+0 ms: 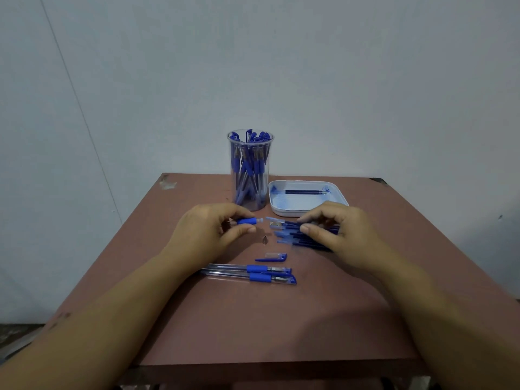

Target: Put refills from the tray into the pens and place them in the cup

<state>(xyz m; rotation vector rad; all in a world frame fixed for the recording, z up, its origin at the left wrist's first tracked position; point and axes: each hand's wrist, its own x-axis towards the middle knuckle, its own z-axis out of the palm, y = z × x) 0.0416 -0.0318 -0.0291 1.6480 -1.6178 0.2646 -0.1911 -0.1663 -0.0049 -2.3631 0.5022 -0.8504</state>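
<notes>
well along: the cup point(261, 198) at 12 o'clock is packed with pens, and the tray point(281, 212) at 1 o'clock holds 1 refill point(305, 191). the left hand point(202, 229) pinches a pen barrel point(247, 221), while the right hand point(337, 229) pinches among what look like loose refills point(292, 242) at 3 o'clock. 2 pens point(253, 273) wait at 6 o'clock.

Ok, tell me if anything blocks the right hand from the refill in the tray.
Nothing tall does. The refill lies in the tray just beyond the right hand; only the tray's low near rim lies between them. The cup stands left of the tray, off that path. That hand pinches a pen from the pile.
</notes>
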